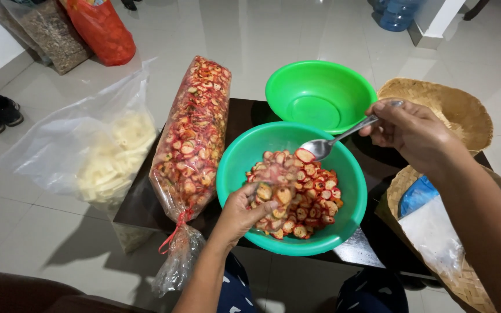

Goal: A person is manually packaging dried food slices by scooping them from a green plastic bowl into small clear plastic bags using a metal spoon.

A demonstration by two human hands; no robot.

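My left hand (240, 211) holds a small clear plastic bag (273, 185) partly filled with red-edged round chips, over the near side of a teal bowl (233, 168). The bowl holds a heap of the same chips (314, 191). My right hand (411, 134) grips a metal spoon (334, 141) by its handle. The spoon's bowl hangs just above the far side of the chip heap, with one chip at its tip.
An empty green bowl (319, 95) stands behind the teal one on a dark low table (140, 200). A long tied bag of chips (192, 136) lies to the left, beside a clear bag of pale sticks (108, 156). Woven baskets (453, 107) stand at right, the nearer one holding plastic bags (430, 226).
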